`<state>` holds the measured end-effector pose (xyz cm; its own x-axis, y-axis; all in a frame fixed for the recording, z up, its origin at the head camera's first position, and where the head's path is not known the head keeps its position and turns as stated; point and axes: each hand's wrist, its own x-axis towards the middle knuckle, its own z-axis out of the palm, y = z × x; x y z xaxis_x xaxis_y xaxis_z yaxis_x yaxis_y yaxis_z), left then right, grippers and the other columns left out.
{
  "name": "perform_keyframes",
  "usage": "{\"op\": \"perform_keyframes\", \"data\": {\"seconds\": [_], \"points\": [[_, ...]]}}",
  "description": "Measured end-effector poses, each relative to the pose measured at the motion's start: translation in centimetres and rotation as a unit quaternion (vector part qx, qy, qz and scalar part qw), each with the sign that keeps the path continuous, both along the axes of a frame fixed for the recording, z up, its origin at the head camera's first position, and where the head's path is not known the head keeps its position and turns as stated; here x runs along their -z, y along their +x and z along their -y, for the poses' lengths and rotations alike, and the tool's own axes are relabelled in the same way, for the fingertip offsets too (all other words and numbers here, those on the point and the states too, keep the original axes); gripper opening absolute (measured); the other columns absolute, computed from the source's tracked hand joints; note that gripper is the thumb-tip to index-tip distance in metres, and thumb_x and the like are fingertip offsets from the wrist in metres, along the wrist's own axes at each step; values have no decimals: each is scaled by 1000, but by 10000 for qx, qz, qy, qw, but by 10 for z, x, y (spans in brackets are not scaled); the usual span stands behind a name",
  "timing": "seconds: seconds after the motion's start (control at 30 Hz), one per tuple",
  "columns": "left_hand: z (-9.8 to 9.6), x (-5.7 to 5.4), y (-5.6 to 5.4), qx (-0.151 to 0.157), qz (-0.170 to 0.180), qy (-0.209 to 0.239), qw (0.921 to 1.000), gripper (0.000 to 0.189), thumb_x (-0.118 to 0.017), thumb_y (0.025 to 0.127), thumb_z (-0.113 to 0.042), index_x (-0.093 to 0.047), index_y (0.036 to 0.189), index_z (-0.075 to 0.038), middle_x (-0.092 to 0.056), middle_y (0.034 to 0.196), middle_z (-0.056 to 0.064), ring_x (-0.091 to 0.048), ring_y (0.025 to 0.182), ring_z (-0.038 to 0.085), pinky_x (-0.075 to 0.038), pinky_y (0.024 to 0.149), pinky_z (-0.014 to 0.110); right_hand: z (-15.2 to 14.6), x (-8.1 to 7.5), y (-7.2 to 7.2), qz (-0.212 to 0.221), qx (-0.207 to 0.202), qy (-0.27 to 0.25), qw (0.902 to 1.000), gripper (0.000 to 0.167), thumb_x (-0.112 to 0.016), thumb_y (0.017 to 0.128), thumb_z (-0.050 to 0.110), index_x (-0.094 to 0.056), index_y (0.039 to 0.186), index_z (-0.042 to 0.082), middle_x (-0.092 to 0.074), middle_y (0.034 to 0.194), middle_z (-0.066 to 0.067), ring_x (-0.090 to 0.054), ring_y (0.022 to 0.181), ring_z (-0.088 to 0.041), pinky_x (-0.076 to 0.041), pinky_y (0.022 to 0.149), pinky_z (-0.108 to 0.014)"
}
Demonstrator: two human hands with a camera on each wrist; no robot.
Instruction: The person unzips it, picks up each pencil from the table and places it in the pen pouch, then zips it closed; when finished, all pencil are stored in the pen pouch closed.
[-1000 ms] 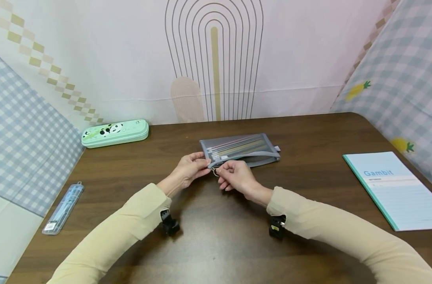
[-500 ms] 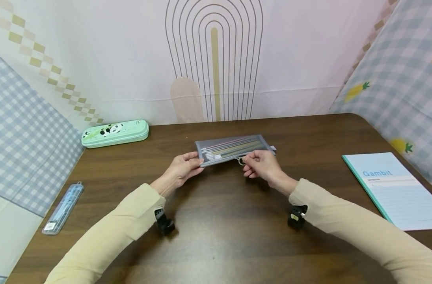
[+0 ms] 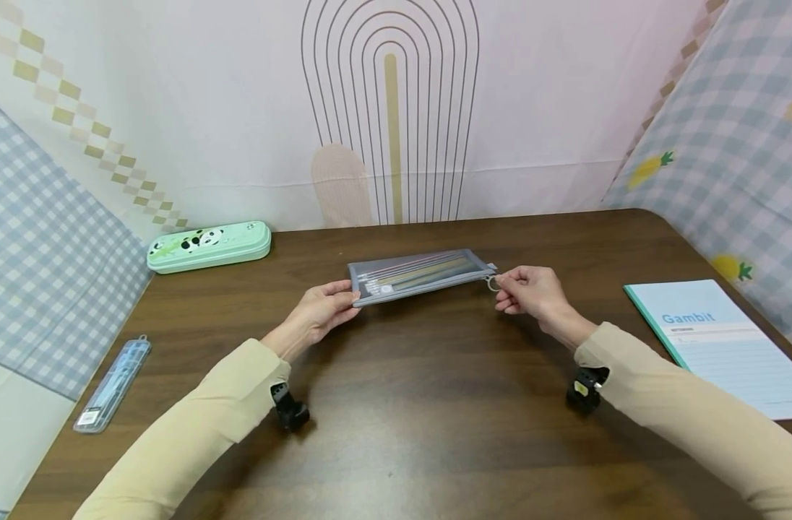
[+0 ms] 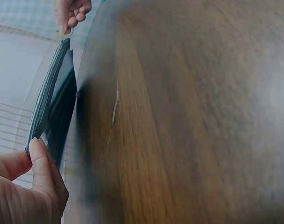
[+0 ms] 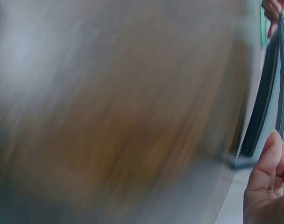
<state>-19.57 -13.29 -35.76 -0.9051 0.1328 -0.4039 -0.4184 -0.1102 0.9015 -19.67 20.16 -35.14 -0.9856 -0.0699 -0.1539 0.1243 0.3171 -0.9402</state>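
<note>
A grey see-through zippered pencil pouch [image 3: 422, 273] with several pencils inside lies tilted at the middle back of the table, its near edge raised. My left hand [image 3: 314, 312] pinches the pouch's near left corner between thumb and fingers. At the other end, my right hand [image 3: 535, 295] pinches the zipper's pull ring [image 3: 493, 283] by the pouch's right corner. The zipper edge [image 4: 46, 93] runs closed between both hands in the left wrist view. In the right wrist view, the right thumb and fingers [image 5: 268, 179] sit at the pouch's near end.
A mint panda pencil case [image 3: 209, 246] stands at the back left. Nearer on the left edge lies a slim clear blue case [image 3: 113, 384]. A Gambit notebook [image 3: 721, 339] lies on the right, partly behind the right sleeve. Patterned cloth [image 3: 240, 108] hangs behind the brown table [image 3: 396, 419].
My right hand has slid the pull ring from the pouch's left end to its right end, and the gaping zipper has closed. The left hand and pouch have shifted slightly left.
</note>
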Motion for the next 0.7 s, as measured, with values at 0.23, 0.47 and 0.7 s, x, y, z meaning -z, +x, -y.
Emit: {"op": "perform_keyframes", "data": {"seconds": [0.23,0.47,0.7], "points": [[4,0,-2,62,3,-74,10000,55,-50,95,0,-28,145,2,-47,127,19,-58,77,3,-53,67,14,-9,-1,1,38,-110,30,9999,32,-55,96,14,-51,108,-16,-63,64,4,-63,56,-4,-55,56,-20],[6,1,-1,58,0,-43,10000,55,-50,95,1,-28,146,2,-54,114,14,-59,74,3,-52,66,13,-12,5,4,140,-373,276,9988,27,-59,93,11,-57,102,-15,-63,74,-3,-61,58,-6,-56,58,-23],[6,0,-1,192,-117,-190,9996,56,-51,94,2,-29,145,1,-55,99,6,-59,71,4,-52,63,14,-12,10,4,-113,-971,1063,9895,22,-60,92,10,-61,100,-11,-65,93,-18,-63,71,-13,-58,66,-26]]}}
